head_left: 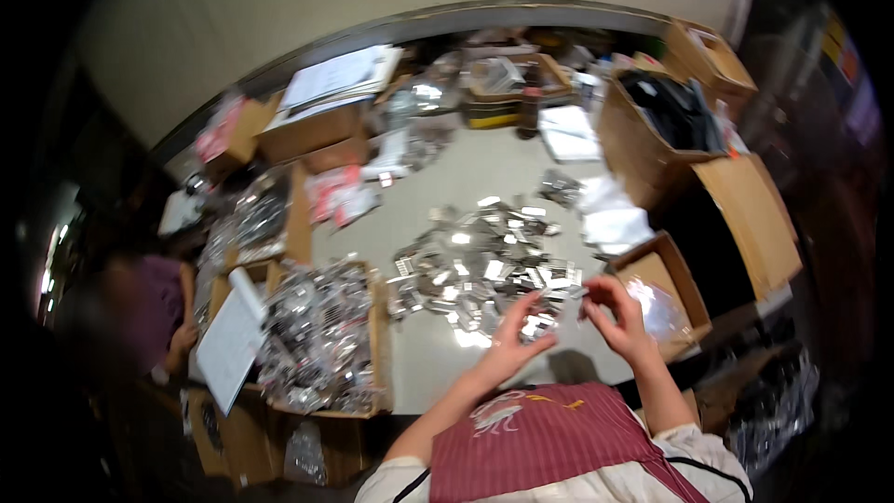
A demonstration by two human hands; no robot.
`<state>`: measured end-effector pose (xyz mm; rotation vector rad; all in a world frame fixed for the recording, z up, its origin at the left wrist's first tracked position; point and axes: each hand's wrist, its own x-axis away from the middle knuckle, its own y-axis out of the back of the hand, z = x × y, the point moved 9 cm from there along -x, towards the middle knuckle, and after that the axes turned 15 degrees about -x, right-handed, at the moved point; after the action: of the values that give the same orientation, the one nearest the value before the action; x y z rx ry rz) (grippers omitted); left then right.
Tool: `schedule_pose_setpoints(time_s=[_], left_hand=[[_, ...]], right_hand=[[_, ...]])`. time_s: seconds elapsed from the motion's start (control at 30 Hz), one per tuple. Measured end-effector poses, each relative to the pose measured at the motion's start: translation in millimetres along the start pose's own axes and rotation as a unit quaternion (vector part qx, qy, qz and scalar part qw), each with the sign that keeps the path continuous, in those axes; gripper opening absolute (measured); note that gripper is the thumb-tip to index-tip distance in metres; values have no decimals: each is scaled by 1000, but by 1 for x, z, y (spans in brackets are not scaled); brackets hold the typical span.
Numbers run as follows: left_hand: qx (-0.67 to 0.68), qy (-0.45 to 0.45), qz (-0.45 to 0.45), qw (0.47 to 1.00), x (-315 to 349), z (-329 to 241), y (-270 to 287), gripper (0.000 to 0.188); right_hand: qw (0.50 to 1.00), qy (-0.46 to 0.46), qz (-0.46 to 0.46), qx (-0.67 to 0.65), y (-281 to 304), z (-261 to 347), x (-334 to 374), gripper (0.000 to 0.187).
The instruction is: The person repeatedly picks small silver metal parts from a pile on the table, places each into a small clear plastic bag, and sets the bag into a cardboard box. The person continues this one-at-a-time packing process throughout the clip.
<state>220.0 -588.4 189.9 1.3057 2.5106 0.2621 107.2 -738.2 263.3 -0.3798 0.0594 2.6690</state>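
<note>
A loose heap of small shiny metal pieces [484,256] is spread over the middle of the table. At the heap's near edge is my left hand [512,345], its thumb and fingers apart with nothing visible between them. Just to the right, my right hand [619,319] has its fingertips drawn together around something small and pale, too blurred to name. The two hands face each other with a short gap between them, above the nearest metal pieces.
A carton of small clear bags [321,335] stands at the left, a white sheet [231,340] leaning on it. At right are an open box [684,284] with clear plastic and larger cartons [643,144]. A dark bottle [529,107] stands behind. Another person [158,307] is at far left.
</note>
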Motion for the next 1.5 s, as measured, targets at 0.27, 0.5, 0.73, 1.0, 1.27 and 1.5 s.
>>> schedule_pose_setpoints(time_s=[0.27,0.5,0.73,1.0,1.27,1.5], left_hand=[[77,85,-79,990,26,26,29,18],[-206,147,-246,935,71,18,108,22],[-170,92,-217,957,72,26,102,16],[-305,60,-198,930,75,4,71,29],[-430,-68,-233,870,74,-45,76,40],[-395,-139,-104,902,68,2,52,34]], right_hand=[[970,-172,24,-173,-63,-81,22,35],[984,-165,72,2,-58,-118,15,29],[991,-66,115,20,-97,-67,-15,29],[937,137,248,205,-155,17,-3,36],[909,33,330,253,-146,-44,16,52],[898,-32,400,178,-160,-68,29,52]])
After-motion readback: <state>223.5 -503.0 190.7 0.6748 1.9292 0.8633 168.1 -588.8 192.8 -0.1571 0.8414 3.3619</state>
